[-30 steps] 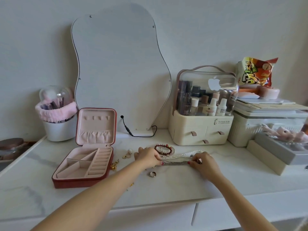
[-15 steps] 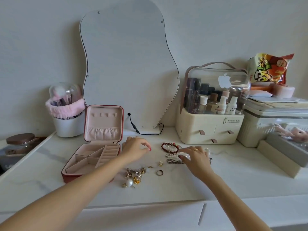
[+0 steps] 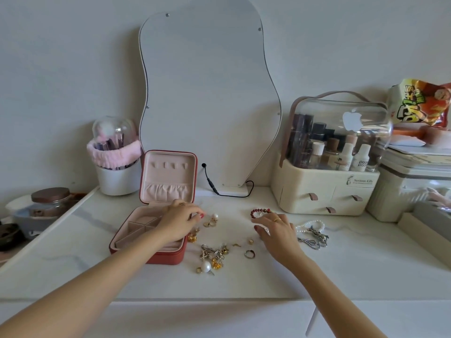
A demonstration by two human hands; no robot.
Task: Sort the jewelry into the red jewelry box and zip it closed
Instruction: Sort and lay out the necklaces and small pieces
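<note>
Your left hand [image 3: 179,222] holds nothing, fingers loosely curled over the open red jewelry box [image 3: 156,215]; your right hand [image 3: 278,231] rests open, just below the red bead bracelet [image 3: 260,212].

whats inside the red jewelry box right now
The red jewelry box lies open, and the pink divided compartments that show look empty. The left hand and forearm cover its right side, so the slots there can't be checked.
</note>
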